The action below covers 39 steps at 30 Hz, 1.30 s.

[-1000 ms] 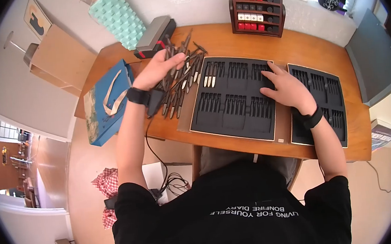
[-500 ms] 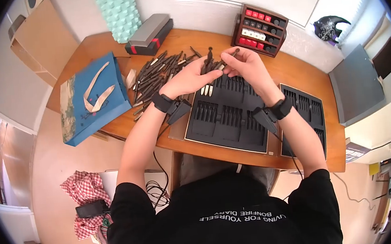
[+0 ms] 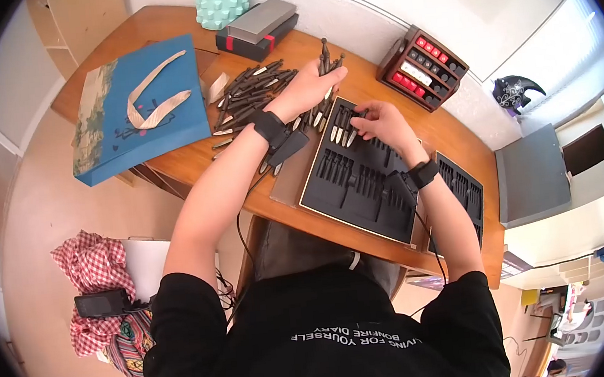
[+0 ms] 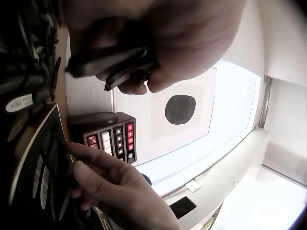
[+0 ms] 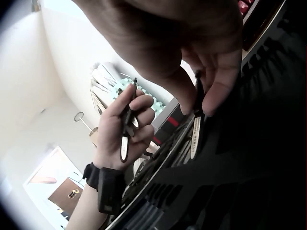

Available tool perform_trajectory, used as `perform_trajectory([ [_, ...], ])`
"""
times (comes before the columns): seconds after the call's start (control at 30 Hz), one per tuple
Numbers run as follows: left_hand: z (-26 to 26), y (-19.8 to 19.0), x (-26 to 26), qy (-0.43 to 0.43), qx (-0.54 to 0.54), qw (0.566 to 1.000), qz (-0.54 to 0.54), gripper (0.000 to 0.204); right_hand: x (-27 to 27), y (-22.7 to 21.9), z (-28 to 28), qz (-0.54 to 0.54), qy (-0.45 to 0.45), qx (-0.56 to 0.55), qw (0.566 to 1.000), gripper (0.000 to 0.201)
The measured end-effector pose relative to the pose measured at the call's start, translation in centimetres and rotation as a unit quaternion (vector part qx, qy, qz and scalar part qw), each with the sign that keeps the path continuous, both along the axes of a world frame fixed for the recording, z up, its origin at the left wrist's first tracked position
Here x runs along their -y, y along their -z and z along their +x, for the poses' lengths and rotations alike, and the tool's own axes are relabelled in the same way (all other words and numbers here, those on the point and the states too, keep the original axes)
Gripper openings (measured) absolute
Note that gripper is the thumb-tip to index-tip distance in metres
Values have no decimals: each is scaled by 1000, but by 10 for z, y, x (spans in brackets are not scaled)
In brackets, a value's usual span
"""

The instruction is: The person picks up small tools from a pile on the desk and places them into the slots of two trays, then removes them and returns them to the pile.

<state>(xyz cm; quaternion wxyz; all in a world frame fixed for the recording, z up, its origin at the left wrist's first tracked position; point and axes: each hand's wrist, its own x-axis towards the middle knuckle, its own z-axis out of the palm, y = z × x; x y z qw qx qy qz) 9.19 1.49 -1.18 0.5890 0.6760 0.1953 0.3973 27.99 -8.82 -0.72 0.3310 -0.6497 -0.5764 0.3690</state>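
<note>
In the head view my left hand (image 3: pixel 305 90) grips several dark, slim pen-like pieces (image 3: pixel 325 56) above the edge of a pile of similar pieces (image 3: pixel 250 92). My right hand (image 3: pixel 386 125) is over the upper part of a black slotted tray (image 3: pixel 344 199). The right wrist view shows its thumb and fingers pinching one dark piece with a pale labelled end (image 5: pixel 196 136), low over the tray. Several pale-ended pieces (image 3: pixel 342 128) lie side by side in the top left slots.
A second slotted tray (image 3: pixel 461 187) lies to the right. Behind are a small rack of red, black and white cubes (image 3: pixel 423 69) and a grey and black box (image 3: pixel 259 30). A blue paper bag (image 3: pixel 168 132) stands at the left edge.
Both hands came together over the tray, then parted. My left hand moved back toward the pile with its bunch of pieces; my right hand took hold of one piece and lowered to the tray.
</note>
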Motion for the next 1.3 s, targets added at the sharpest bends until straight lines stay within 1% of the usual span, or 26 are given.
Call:
perform_trajectory([
  [0.07,-1,1,0,1,-18,1000,1,33,0,3,-4,6,42,135,990,46],
  [0.1,-1,1,0,-1,-16,1000,0,33,3,1,-10,5,40,137,990,46],
  [0.17,1,3,0,-9,-37,999,5,34,13,-6,-22,82,57,293,951,52],
  [0.2,2,4,-3,-4,-38,999,13,30,16,-7,-21,81,57,293,951,52],
  [0.3,5,9,-5,6,-47,999,11,30,26,-10,-17,96,57,328,938,47],
  [0.37,6,9,-3,4,-53,999,7,32,36,-11,-19,115,18,325,938,39],
  [0.4,6,8,-2,1,-59,998,5,33,39,-13,-21,115,19,325,938,39],
  [0.53,5,8,0,0,-70,997,13,35,43,-11,-28,163,-32,403,900,29],
  [0.57,5,8,-1,35,-54,997,-32,33,43,-9,-28,177,-44,429,885,27],
  [0.6,5,9,1,70,-38,994,-78,32,42,-7,-26,173,-42,426,887,27],
  [0.67,3,8,5,97,-37,992,-78,31,34,-9,-18,151,-80,430,886,25],
  [0.7,1,2,7,121,-30,990,-74,31,32,-9,-13,152,-75,428,888,25],
  [0.73,-2,-6,16,123,-32,987,-99,32,29,-7,-8,142,-88,407,898,25],
  [0.77,-4,-8,20,127,-35,987,-93,32,28,-7,-3,132,-100,386,907,26],
  [0.8,-5,-9,23,148,-31,984,-93,32,27,-9,-1,122,-117,353,920,24],
  [0.83,-6,-11,24,168,-28,981,-90,32,28,-11,0,130,-111,355,919,24],
  [0.9,-8,-13,25,195,-34,977,-76,33,27,-13,-1,134,-60,257,955,23],
  [0.93,-7,-11,23,197,-39,977,-76,33,26,-12,-2,118,-15,172,978,27],
  [0.97,-6,-8,21,199,-43,976,-77,33,23,-14,-1,124,-16,175,977,27],
  [1.0,-7,-9,21,201,-50,975,-76,33,22,-19,-6,116,14,13,993,28],
  [1.03,-7,-9,20,201,-52,975,-75,33,22,-22,-10,102,44,-151,982,30],
  [1.07,-7,-8,20,202,-63,975,-68,33,20,-25,-12,106,30,-198,974,30],
  [1.1,-8,-9,22,203,-76,974,-62,33,17,-24,-15,106,31,-202,973,30],
  [1.17,-11,-13,23,207,-78,972,-81,33,12,-21,-20,122,20,-264,957,27],
  [1.23,-9,-13,23,171,-56,981,-72,31,12,-22,-24,126,22,-290,948,23],
  [1.3,-8,-13,22,174,-56,980,-75,30,14,-27,-26,117,-10,-354,928,20],
])
